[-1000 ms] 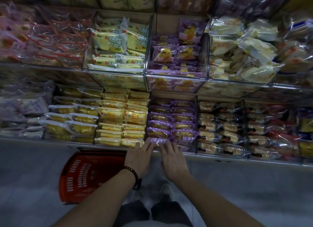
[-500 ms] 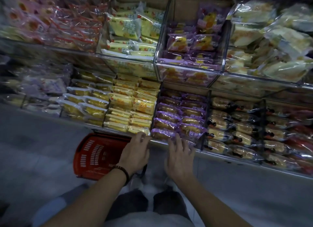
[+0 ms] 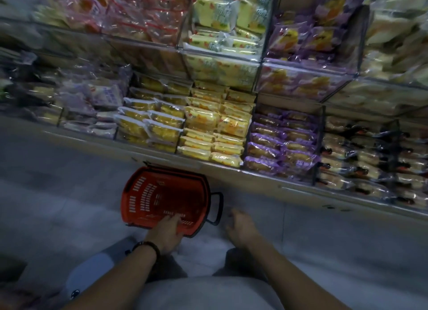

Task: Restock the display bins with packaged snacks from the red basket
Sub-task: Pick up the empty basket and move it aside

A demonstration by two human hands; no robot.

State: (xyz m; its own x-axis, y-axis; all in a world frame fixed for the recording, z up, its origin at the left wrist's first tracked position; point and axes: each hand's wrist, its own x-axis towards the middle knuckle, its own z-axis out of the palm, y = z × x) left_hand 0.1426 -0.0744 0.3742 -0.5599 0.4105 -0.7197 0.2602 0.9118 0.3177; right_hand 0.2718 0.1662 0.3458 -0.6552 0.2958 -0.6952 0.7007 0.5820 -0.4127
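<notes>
Leaving purple packets (image 3: 278,145); lowering left hand (image 3: 165,234), spread, empty, onto red basket (image 3: 150,194) rim; right hand (image 3: 240,228) slack, empty; probably seeking more stock.

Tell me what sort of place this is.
Most likely a shop's snack aisle: tiered clear display bins packed with packaged snacks, and a red basket on the floor before them.
</notes>
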